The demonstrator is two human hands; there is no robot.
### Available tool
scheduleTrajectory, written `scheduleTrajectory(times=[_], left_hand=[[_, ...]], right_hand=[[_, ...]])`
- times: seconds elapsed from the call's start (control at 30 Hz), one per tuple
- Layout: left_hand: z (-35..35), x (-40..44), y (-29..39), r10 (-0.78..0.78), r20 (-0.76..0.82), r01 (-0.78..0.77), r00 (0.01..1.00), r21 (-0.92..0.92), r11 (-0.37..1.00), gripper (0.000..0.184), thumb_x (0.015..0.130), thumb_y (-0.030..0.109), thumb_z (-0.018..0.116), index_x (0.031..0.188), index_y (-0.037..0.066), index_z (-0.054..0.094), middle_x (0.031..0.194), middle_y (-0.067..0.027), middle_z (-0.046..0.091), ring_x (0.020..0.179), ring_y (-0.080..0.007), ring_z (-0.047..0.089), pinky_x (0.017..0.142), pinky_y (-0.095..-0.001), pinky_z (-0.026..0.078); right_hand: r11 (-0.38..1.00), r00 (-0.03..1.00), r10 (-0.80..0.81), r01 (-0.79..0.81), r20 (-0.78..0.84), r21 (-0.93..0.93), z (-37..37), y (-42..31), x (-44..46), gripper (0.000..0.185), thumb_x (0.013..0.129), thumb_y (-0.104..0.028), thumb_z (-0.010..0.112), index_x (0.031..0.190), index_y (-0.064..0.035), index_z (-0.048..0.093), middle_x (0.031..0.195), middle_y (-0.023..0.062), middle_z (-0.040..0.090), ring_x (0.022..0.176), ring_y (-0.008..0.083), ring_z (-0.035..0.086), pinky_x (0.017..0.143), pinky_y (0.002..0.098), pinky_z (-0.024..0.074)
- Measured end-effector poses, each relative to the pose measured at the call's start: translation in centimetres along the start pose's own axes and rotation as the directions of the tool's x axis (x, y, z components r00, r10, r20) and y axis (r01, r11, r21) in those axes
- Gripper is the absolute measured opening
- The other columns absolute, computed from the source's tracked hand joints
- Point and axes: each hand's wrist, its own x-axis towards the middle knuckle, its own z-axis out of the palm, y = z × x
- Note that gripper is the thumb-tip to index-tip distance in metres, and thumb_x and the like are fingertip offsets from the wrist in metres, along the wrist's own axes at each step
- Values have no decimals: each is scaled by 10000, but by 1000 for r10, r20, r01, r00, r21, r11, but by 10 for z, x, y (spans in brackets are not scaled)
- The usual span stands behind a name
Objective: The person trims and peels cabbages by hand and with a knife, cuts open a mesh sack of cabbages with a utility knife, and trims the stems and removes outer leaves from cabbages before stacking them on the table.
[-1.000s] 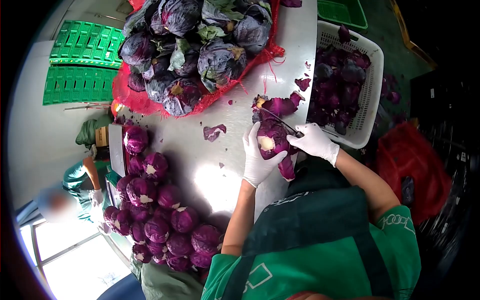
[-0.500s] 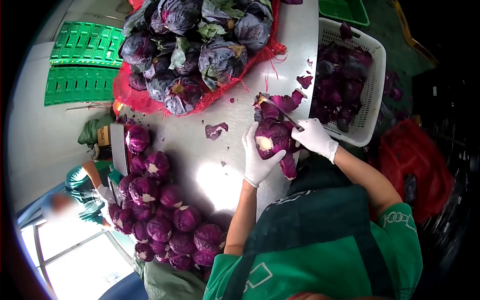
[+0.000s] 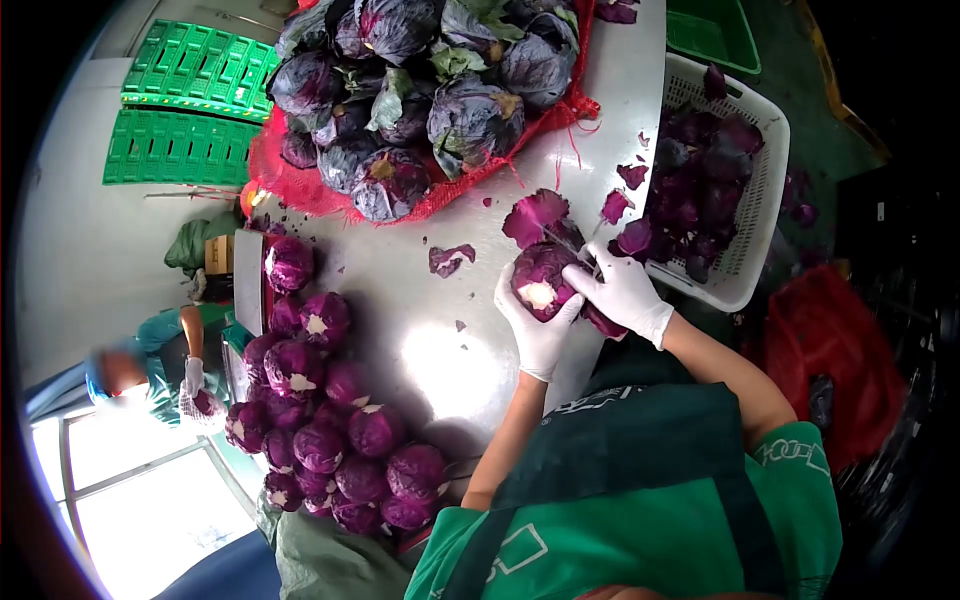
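A red cabbage (image 3: 541, 274) with a pale cut stem end sits in my gloved left hand (image 3: 538, 330), the fingers wrapped round its side and lower edge. My gloved right hand (image 3: 628, 292) grips a knife (image 3: 562, 241), mostly hidden; its thin blade lies across the far side of the cabbage. The right thumb rests against the head. A loose purple leaf (image 3: 537, 215) stands out beyond the blade. Another leaf piece (image 3: 603, 321) hangs beneath my right hand.
Untrimmed cabbages (image 3: 475, 120) lie on red netting (image 3: 290, 180). Trimmed heads (image 3: 320, 447) are piled at left on the metal table (image 3: 400, 290). A white crate (image 3: 765, 190) of leaves stands at right, by a green crate (image 3: 715, 40). A co-worker (image 3: 165, 350) is at far left.
The right hand and knife have come in closer to the cabbage, and the thumb now touches it. Leaf pieces have shifted at the table edge. The whole view has moved slightly.
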Motion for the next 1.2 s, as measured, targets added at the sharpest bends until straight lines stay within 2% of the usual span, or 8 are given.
scheduleTrajectory(times=[0.27, 0.4, 0.5, 0.6, 0.7, 0.83, 1.03, 1.2], left_hand=[[-10, 8, 23, -190, 65, 201, 980, -312, 928, 975, 771, 50, 825, 1512, 68, 192, 1401, -142, 373, 1268, -252, 458, 1071, -364, 419], [-29, 11, 29, -250, 66, 256, 966, -370, 893, 865, 850, 39, 746, 1516, 65, 195, 1411, -154, 401, 1282, -259, 457, 1094, -379, 393], [-40, 5, 7, -217, 114, 245, 969, -448, 860, 825, 892, 50, 693, 1535, 49, 177, 1446, -159, 384, 1313, -262, 437, 1126, -386, 355], [-55, -8, 0, -182, 150, 230, 972, -427, 875, 847, 910, 50, 663, 1557, 25, 117, 1497, -172, 346, 1349, -263, 409, 1142, -389, 336], [-60, -16, 9, -271, 160, 315, 949, -475, 822, 831, 928, 70, 657, 1553, 23, 111, 1492, -171, 349, 1350, -260, 406, 1141, -386, 336], [-39, -13, 18, -364, 34, 334, 931, -483, 809, 844, 907, 67, 702, 1533, 47, 137, 1451, -162, 398, 1312, -237, 451, 1102, -363, 388], [-51, -9, 10, -356, 88, 335, 930, -600, 726, 795, 888, 40, 702, 1514, 58, 212, 1429, -144, 429, 1288, -246, 484, 1086, -387, 424], [-57, 8, 19, -273, 175, 324, 946, -506, 799, 809, 872, 66, 718, 1510, 42, 220, 1442, -142, 419, 1303, -258, 480, 1105, -418, 420]], right_hand=[[973, 981, -107, 70, -163, -219, -4, 49, 9, 46, 893, -53, 565, 937, -45, 577, 805, 212, 675, 751, 416, 666, 660, 473, 536], [986, 934, -166, 168, -317, -23, -19, 47, 24, 229, 926, -243, 643, 1059, -61, 679, 918, 133, 717, 792, 320, 706, 693, 396, 565], [993, 988, 73, -85, 136, 85, -20, -8, 22, 517, 877, -464, 676, 1187, -51, 663, 1016, 152, 723, 911, 289, 710, 819, 355, 553], [978, 921, 142, -186, 362, 90, 3, -19, 27, 705, 870, -502, 662, 1314, 36, 554, 1222, 220, 652, 1138, 342, 625, 1012, 359, 458], [989, 908, 81, -126, 410, 82, 6, -24, 25, 691, 868, -472, 664, 1330, 29, 549, 1150, 233, 675, 1081, 341, 653, 969, 356, 486], [926, 938, -326, 342, 115, -162, 27, -18, 18, 178, 879, -197, 598, 932, -28, 581, 776, 179, 678, 722, 388, 667, 676, 474, 538], [978, 974, -167, 145, -150, -147, 11, 32, 57, 171, 871, -161, 581, 837, -3, 635, 750, 245, 640, 735, 424, 647, 689, 512, 509], [956, 941, -154, 64, -301, -288, -59, 20, 69, 466, 871, -326, 686, 1274, -113, 592, 1147, 143, 630, 903, 327, 670, 787, 433, 540]])
